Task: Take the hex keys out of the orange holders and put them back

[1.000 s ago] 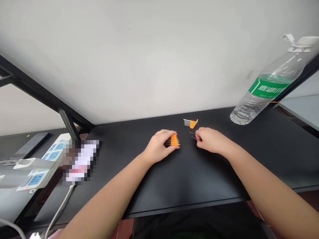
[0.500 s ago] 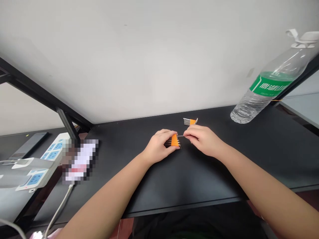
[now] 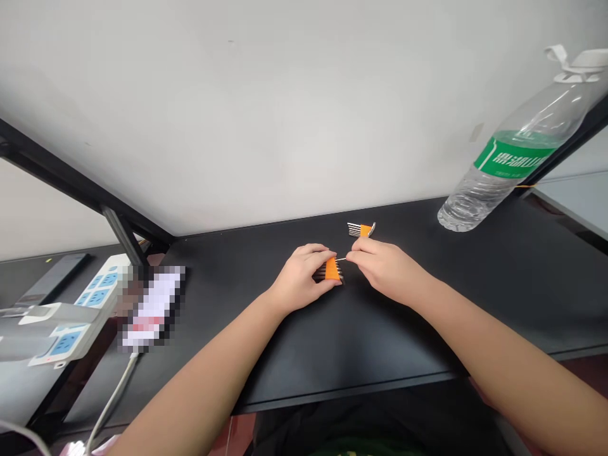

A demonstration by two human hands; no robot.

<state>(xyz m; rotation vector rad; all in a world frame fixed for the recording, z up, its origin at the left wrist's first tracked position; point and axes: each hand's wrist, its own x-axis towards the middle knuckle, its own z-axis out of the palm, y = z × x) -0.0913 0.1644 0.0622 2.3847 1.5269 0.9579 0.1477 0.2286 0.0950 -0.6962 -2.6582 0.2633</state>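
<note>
My left hand (image 3: 304, 278) grips an orange hex key holder (image 3: 332, 269) between thumb and fingers, just above the black tabletop. Several dark metal keys stick out on both sides of it. My right hand (image 3: 387, 272) pinches a thin, light metal hex key (image 3: 341, 259), whose left end meets the holder's upper right edge. Its other end is hidden by my fingers. Behind my right hand lies a second hex key set (image 3: 365, 230), also orange, with several silver keys.
A large water bottle (image 3: 510, 158) with a green label stands at the back right. On the left are a pixelated phone-like object (image 3: 154, 304) with a white cable (image 3: 114, 396) and a power strip (image 3: 90, 310) with plugs. A pale wall (image 3: 294, 114) rises behind the table (image 3: 356, 354).
The hex key in my right hand now slants slightly up to the right at the holder, and that hand has shifted a little left. My left hand keeps its grip. The view has shifted slightly.
</note>
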